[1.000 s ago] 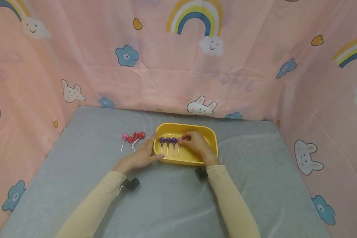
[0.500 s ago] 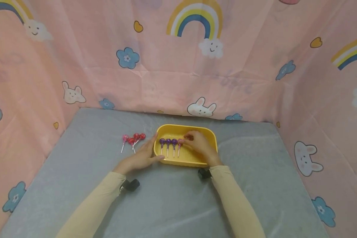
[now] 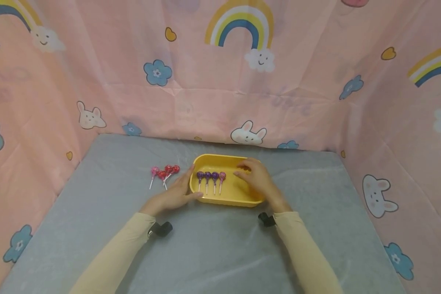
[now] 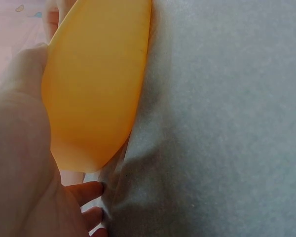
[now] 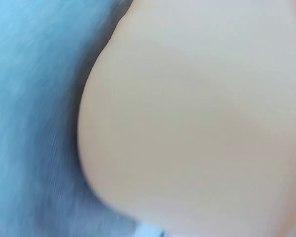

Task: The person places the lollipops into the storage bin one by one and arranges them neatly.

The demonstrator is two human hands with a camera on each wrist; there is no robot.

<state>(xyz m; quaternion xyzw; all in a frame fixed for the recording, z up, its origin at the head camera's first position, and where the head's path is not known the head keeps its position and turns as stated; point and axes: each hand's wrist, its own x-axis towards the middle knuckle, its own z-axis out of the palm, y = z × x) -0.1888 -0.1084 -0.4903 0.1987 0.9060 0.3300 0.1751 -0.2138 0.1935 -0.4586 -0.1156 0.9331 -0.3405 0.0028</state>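
Observation:
A yellow tray (image 3: 244, 201) stands on the grey-covered table. Inside it, three purple lollipops (image 3: 207, 175) and one pink lollipop (image 3: 222, 176) lie in a row, sticks towards the near side. My left hand (image 3: 174, 192) rests against the tray's left end, thumb at the near rim and fingers extended along the outer wall; the left wrist view shows this hand (image 4: 24, 143) beside the yellow wall. Over the tray's right part hovers my right hand (image 3: 259, 177), holding nothing, its fingers loosely bent and apart from the pink lollipop. The right wrist view is mostly a blurred pale surface.
Left of the tray, several red lollipops (image 3: 168, 168) and a pink lollipop (image 3: 154, 170) lie loosely together, close to my left fingers. A pink patterned cloth (image 3: 206, 102) hangs behind the table (image 3: 213, 253) and at both sides.
My right hand has let go of the pink lollipop in the tray and drawn back to the right. The left hand keeps its place at the tray's end.

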